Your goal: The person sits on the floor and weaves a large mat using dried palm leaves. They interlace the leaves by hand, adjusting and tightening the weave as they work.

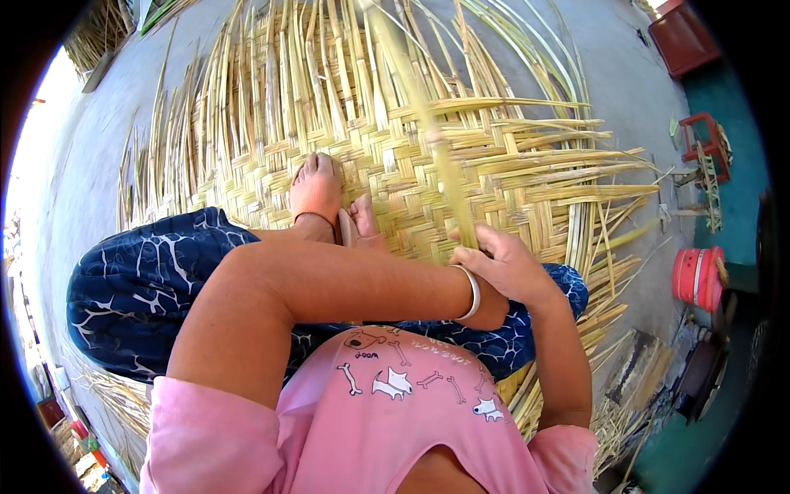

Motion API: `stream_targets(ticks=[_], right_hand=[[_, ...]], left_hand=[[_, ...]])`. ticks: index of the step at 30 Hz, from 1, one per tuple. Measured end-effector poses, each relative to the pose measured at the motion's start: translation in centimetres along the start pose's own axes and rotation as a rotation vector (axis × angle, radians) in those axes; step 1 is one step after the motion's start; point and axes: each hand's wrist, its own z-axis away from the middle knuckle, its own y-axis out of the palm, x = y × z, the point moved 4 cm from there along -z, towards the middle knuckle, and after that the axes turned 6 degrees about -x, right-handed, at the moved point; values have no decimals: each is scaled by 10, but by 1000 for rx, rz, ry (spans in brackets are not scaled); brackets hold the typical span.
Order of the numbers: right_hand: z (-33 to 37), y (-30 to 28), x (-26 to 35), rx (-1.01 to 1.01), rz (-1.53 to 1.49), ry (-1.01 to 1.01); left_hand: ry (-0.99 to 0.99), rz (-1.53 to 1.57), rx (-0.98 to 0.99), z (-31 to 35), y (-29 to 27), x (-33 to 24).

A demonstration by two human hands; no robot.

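Right fingers (pixel 492 240) around a yellow strip (pixel 450 181) (left forearm (pixel 370 281) crosswise).

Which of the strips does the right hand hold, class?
The long, blurred strip running from the right hand up to the picture's top edge; the strips woven into the mat look sharper and lie outside its grip.

One head-worn view, upright, from the left of a side-by-side pair, looking steeply down the wearer's own front onto the woven mat (pixel 403 177) and grey floor (pixel 107 136). Very close at the lower edge, where the pink shirt (pixel 370 436) looms large; left forearm (pixel 378 284) and patterned trousers (pixel 144 288) lie mid-range, mat running away toward the top. Wide fisheye: round picture, black corners, red container (pixel 693 278) caught near the right rim.
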Motion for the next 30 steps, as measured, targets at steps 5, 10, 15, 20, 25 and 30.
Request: stream_targets(ticks=[5, 10, 15, 20, 25, 30], right_hand=[[-16, 2, -5, -53, -46, -11], [-12, -51, -15, -367, -413, -95], [-23, -51, -15, -349, -875, -237], [-46, -36, -25, -310, -882, -182], [-64, -31, -49, -209, -286, -41], [-86, -31, -63, -252, 182, -67]], left_hand=[[245, -196, -514, 21, 26, -5], [-94, 77, -1111, 68, -8, 24], [-705, 1072, -1087, 58, 19, 75], [-668, 1327, -905, 50, 53, 90], [-851, 1203, -938, 69, 64, 106], [-1051, 1063, -876, 71, 80, 119]])
